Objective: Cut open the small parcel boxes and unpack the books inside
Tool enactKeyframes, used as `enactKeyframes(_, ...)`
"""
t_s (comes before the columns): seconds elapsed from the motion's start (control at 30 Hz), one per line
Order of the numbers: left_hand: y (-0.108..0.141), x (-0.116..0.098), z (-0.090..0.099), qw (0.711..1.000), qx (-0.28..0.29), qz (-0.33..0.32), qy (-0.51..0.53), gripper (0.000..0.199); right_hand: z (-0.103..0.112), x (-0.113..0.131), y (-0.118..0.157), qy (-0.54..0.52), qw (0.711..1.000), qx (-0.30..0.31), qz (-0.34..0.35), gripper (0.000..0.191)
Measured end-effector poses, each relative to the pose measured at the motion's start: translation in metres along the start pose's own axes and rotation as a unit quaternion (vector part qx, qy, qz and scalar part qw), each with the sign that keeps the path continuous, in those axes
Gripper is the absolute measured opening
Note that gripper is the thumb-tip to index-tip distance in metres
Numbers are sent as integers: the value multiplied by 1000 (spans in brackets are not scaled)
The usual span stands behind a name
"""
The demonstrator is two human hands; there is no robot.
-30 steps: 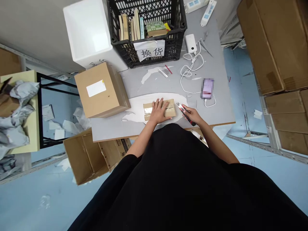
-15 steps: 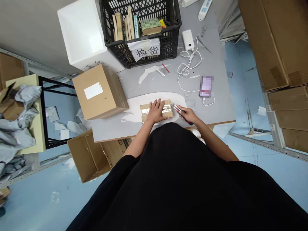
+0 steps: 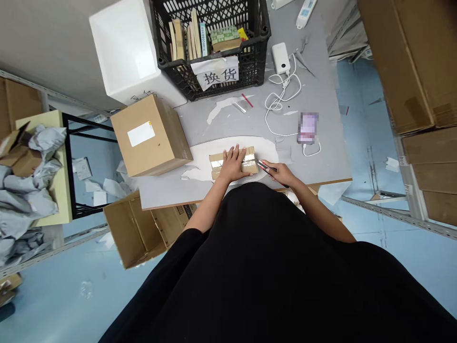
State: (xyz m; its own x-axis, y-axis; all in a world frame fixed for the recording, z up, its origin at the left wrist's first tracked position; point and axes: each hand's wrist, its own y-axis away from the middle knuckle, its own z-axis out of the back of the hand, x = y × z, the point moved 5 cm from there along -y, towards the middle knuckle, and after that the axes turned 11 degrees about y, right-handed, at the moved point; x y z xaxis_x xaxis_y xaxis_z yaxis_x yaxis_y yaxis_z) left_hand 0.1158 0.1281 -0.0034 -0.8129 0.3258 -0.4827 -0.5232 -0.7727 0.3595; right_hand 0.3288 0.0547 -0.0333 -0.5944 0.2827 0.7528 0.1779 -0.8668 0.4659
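Note:
A small flat cardboard box (image 3: 216, 164) with shiny tape along its middle lies on a white worn patch of the table, close to my body. My left hand (image 3: 233, 164) rests flat across the box with its fingers spread, pressing on its top. To the right, my right hand (image 3: 280, 173) is closed around a utility knife (image 3: 271, 168) with a dark handle. The knife's blade end meets the right end of the box, near the tape line. How deep the tip sits I cannot tell.
A larger cardboard box (image 3: 150, 138) stands at the left. Behind are a white bin (image 3: 123, 47) and a black crate (image 3: 217, 71) holding books. At the right lie a phone (image 3: 307, 127), a white cable, a power bank (image 3: 281, 58) and scissors (image 3: 303, 59).
The knife has tilted flatter, and its tip has come down onto the right end of the box. My left hand stays on the box. The whole view has shifted slightly.

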Motion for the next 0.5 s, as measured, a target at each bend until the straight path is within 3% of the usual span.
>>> enactKeyframes(0.27, 1, 1, 0, 1000, -1, -1, 4, 113, -16, -6, 28, -37, 998, 48, -13, 60)
enactKeyframes(0.4, 1, 1, 0, 1000, 0, -4, 8, 114, -11, -4, 35, -57, 997, 41, -15, 60)
enactKeyframes(0.5, 2, 1, 1, 1000, -6, -8, 21, 114, -2, -17, 41, -85, 995, 32, -29, 63)
